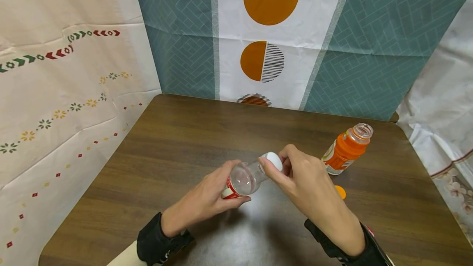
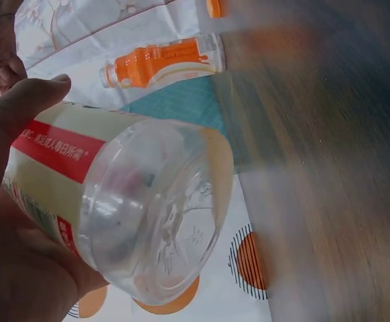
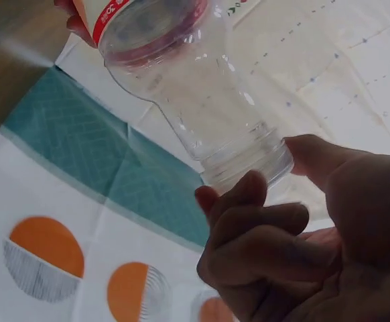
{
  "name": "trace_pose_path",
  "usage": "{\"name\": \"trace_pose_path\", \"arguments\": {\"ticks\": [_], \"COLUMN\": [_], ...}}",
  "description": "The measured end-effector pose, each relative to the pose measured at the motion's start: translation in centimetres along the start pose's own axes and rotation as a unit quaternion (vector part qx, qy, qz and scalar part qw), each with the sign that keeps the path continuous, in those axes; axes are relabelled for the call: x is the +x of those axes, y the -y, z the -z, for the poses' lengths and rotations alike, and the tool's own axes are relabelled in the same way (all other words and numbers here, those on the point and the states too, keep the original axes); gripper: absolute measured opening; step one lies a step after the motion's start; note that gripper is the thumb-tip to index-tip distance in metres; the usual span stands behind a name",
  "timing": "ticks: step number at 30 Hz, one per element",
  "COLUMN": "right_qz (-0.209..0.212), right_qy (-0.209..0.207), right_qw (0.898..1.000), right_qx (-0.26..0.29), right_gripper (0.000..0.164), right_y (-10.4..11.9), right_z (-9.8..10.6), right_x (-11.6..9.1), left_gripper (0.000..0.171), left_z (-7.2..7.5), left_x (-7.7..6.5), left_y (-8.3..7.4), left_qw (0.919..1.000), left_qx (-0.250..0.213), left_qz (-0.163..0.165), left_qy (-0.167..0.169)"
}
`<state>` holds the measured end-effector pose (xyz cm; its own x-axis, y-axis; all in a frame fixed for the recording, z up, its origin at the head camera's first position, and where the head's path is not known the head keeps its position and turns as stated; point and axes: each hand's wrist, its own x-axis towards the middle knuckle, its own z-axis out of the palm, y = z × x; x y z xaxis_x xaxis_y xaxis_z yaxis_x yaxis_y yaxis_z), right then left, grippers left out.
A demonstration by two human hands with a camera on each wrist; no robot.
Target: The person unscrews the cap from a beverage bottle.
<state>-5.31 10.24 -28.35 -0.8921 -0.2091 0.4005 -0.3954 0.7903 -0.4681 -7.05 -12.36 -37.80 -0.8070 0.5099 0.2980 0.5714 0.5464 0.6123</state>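
A clear plastic bottle with a cream and red label is tilted above the table, its neck toward the right. My left hand grips it round the labelled body, and the clear base faces the left wrist camera. At the mouth is a white cap, which my right hand pinches between thumb and fingers. Those fingers also sit right at the clear neck in the right wrist view. No liquid shows inside the bottle.
An orange-labelled bottle stands uncapped on the wooden table, right of my hands. Near my right wrist lies an orange cap, partly hidden by the arm. Patterned cloths hang behind the table and at both sides.
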Motion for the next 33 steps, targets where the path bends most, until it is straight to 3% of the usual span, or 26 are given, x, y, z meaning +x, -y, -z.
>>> {"name": "trace_pose_path", "arguments": {"ticks": [7,15,18,22,26,33], "right_qz": [0.084,0.168,0.199,0.217,0.227,0.271], "right_qy": [-0.016,-0.025,-0.003,0.058,0.104,0.126], "right_qw": [0.996,0.984,0.977,0.970,0.965,0.953], "right_qx": [0.028,0.060,0.078,0.093,0.079,0.052], "right_gripper": [0.028,0.031,0.030,0.023,0.024,0.026], "right_y": [-1.2,-1.9,-2.0,-2.2,-2.3,-2.5], "right_z": [-0.5,-0.3,0.1,1.1,1.9,2.7], "right_x": [0.3,0.5,0.6,0.7,0.6,0.5], "left_gripper": [0.073,0.071,0.069,0.068,0.068,0.068], "left_z": [0.1,0.3,0.4,0.5,0.5,0.5], "left_x": [-0.1,-0.3,-0.3,-0.4,-0.5,-0.4], "left_y": [0.2,0.1,0.2,0.3,0.4,0.4], "left_qw": [0.9998,0.9980,0.9942,0.9888,0.9877,0.9861], "left_qx": [-0.006,-0.040,-0.079,-0.115,-0.117,-0.114], "left_qz": [0.004,0.008,0.011,-0.003,-0.023,-0.029], "left_qy": [0.020,0.049,0.072,0.095,0.102,0.117]}}
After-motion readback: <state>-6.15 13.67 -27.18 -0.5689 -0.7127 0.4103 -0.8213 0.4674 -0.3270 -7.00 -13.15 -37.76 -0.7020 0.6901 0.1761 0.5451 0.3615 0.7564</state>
